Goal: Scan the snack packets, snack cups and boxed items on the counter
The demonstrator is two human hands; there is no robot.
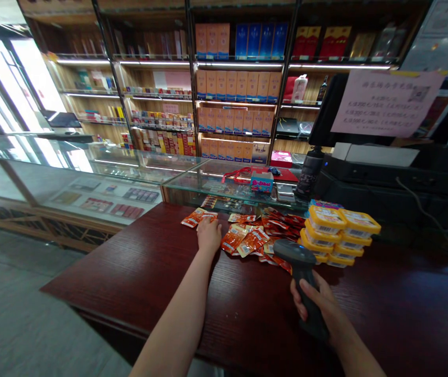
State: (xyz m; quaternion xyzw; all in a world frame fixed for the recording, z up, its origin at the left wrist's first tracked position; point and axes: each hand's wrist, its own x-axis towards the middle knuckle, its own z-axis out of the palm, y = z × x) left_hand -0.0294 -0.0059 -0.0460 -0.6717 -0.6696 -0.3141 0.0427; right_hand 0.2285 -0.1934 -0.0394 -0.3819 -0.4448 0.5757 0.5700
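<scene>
My left hand (pixel 209 236) reaches far over the dark wooden counter, its bent fingers on a small orange snack packet (pixel 195 217); the fingertips are partly hidden. To its right lies a loose pile of orange and cream snack packets (pixel 253 240), with darker red packets (pixel 276 224) behind. My right hand (pixel 321 301) is closed around the handle of a black barcode scanner (pixel 296 254), whose head points left over the pile's near edge. Beside the pile stand stacked yellow-lidded plastic tubs (pixel 337 233).
The wooden counter (pixel 129 267) meets a glass display case (pixel 141 175) at the back. A monitor (pixel 328 112) with a pink paper notice and a black printer-like machine (pixel 384 170) stand at right. A small blue-pink box (pixel 262 182) sits on the glass. Shelves of boxes (pixel 239 86) line the wall.
</scene>
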